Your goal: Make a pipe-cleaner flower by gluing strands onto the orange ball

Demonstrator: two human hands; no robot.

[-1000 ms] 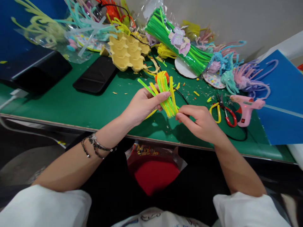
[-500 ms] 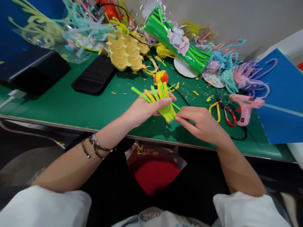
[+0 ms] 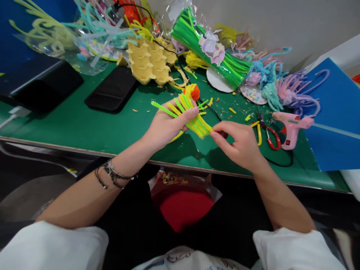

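Observation:
A bundle of yellow and green pipe cleaners [image 3: 198,125] lies across my left hand [image 3: 168,122], its thumb pressed on top and the fingers behind. One green strand sticks out to the left past the palm. At the bundle's right end, the thumb and forefinger of my right hand [image 3: 234,142] pinch the tips of the strands. Just beyond my left fingers sits an orange and yellow ball [image 3: 194,92]; whether it is joined to the bundle I cannot tell.
Behind are a yellow egg carton [image 3: 150,62], a black phone [image 3: 111,90] and a bag of green pipe cleaners [image 3: 210,48]. To the right lie red-and-yellow-handled pliers [image 3: 271,137], a pink glue gun [image 3: 291,129] and a blue board [image 3: 332,123]. Scraps litter the green table [image 3: 126,127].
The bundle has turned so its lower end points more to the right. My left hand has shifted slightly left, and my right hand's pinching fingertips have moved up a little.

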